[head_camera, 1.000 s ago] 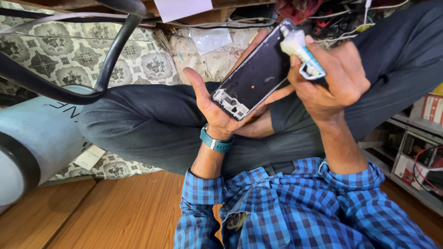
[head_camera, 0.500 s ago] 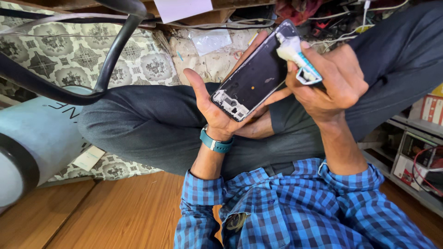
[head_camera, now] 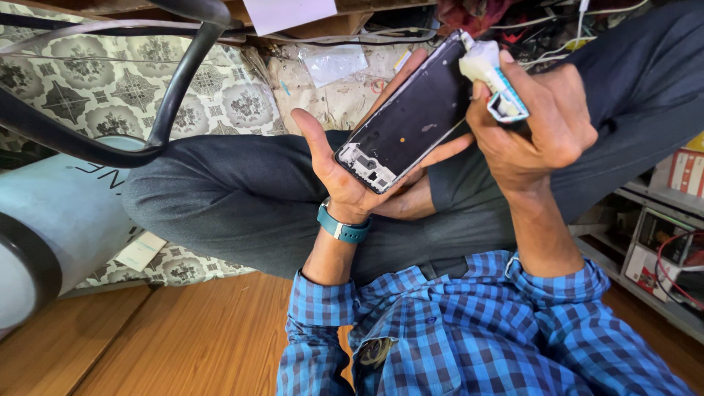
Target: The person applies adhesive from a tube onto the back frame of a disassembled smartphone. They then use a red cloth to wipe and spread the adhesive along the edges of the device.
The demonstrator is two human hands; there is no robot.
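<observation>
As the head camera looks down on crossed legs, these items are logged:

Phone frame (head_camera: 414,121): dark, stripped smartphone body with a pale rim, inner face up, tilted, its far corner meeting the tube's tip; held above the lap.

Left hand (head_camera: 352,172): palm up and half open, fingers cupped beneath the frame, thumb raised free at its near side; it supports rather than clamps.

Right hand (head_camera: 539,128): closed firmly around the small tube, knuckles bunched, nozzle end pointed at the frame's top corner.

Tube (head_camera: 493,79): small, white with a blue band, seemingly an adhesive applicator; its contents cannot be told.

Wristband (head_camera: 342,226): teal, on the left wrist.

Trousers (head_camera: 242,194): dark grey, directly under the frame.

Shirt (head_camera: 469,330): blue check, sleeves rolled.

Surroundings: patterned mat (head_camera: 103,84), black hose (head_camera: 172,88), pale cylinder (head_camera: 55,220), wooden floor (head_camera: 183,337), shelving with boxes and a red wire (head_camera: 664,249) on the right.

Risk, spill: a hard squeeze would likely flood the corner and run onto the inner face or trousers.

Risk, drop: the open cradle gives little grip; pressure from the nozzle could tip the frame off the palm.

Risk, fingers: stray adhesive could reach the left fingertips beneath the rim.
</observation>
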